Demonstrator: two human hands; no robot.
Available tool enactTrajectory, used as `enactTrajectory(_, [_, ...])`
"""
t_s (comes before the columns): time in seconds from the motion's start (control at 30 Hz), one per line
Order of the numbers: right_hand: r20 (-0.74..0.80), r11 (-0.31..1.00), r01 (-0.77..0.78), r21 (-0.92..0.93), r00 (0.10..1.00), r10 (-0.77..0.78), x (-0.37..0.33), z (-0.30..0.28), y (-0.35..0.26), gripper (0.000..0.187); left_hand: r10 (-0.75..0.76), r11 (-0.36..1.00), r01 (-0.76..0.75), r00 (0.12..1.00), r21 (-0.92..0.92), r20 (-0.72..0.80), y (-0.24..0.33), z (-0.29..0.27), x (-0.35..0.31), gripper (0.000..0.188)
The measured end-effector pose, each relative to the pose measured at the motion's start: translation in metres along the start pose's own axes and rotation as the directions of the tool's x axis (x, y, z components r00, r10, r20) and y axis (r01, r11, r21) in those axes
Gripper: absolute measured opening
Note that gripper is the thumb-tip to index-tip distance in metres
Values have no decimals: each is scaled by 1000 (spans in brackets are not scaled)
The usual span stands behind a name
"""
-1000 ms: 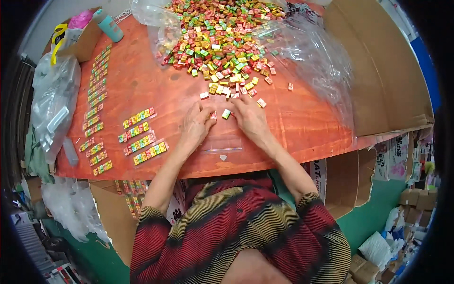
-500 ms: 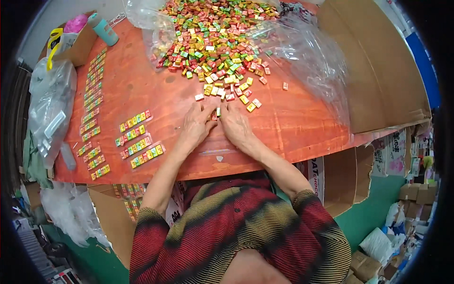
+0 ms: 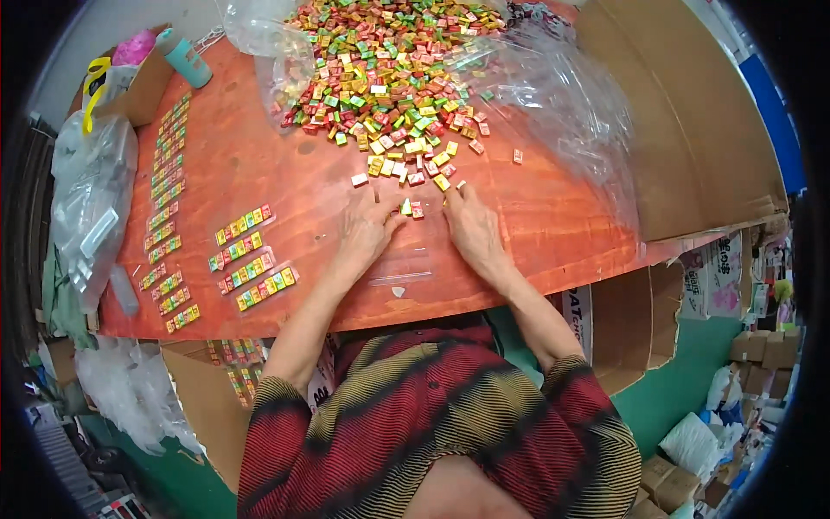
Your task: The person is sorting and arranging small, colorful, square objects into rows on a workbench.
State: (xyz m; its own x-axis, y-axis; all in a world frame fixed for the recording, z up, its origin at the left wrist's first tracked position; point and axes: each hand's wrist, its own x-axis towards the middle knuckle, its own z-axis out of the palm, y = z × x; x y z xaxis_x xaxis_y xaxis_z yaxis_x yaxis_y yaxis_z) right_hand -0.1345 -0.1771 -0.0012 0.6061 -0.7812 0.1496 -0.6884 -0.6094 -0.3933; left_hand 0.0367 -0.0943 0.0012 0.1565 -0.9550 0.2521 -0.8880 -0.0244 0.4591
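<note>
A clear plastic bag (image 3: pixel 553 86) at the far side spills small coloured candies (image 3: pixel 380 78) onto the table (image 3: pixel 536 216). Left hand (image 3: pixel 367 229) and right hand (image 3: pixel 471 227) rest flat, fingers loosely spread, touching two candies (image 3: pixel 411 208) between them.

Reddish-brown wood-grain table (image 3: pixel 259 164). Heap of small wrapped candies (image 3: pixel 380 69) in red, green, yellow, orange and pink, lying on clear, glossy plastic sheet (image 3: pixel 562 95). Filled candy strips (image 3: pixel 246 259), each a row of yellow, green, red and pink. Two loose pieces (image 3: pixel 411 208) between the hands: one yellow-green, one red. Teal cup (image 3: pixel 186 59); pink bundle (image 3: pixel 134 48); yellow handle (image 3: pixel 93 91). Plain brown cardboard sheet (image 3: pixel 683 130). Striped shirt (image 3: pixel 432 424) in dark red, olive-yellow and black. Green floor (image 3: pixel 683 381).
</note>
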Motion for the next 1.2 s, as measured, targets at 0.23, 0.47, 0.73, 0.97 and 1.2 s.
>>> enactTrajectory(0.23, [4, 967, 94, 237, 995, -97, -9, -8, -16, 28, 65, 994, -66, 998, -91, -9, 2, 3, -4, 35])
enactTrajectory(0.47, [-32, 978, 209, 5, 977, -209, 13, -20, 26, 36, 100, 994, -100, 995, -50, -7, 6, 3, -1, 35])
enactTrajectory(0.73, [201, 992, 12, 126, 979, -38, -3, -19, 7, 29, 111, 987, -115, 993, -109, -36, 4, 7, 2, 35])
enactTrajectory(0.97, [139, 983, 50, 175, 987, -75, -6, -23, 1, 42, 114, 991, -108, 991, -83, 74, 13, -4, 8, 45])
enactTrajectory(1.2, [148, 969, 148, 200, 973, -179, 1, -12, -2, 42, 154, 985, -151, 987, -83, 38, 8, 6, 10, 48])
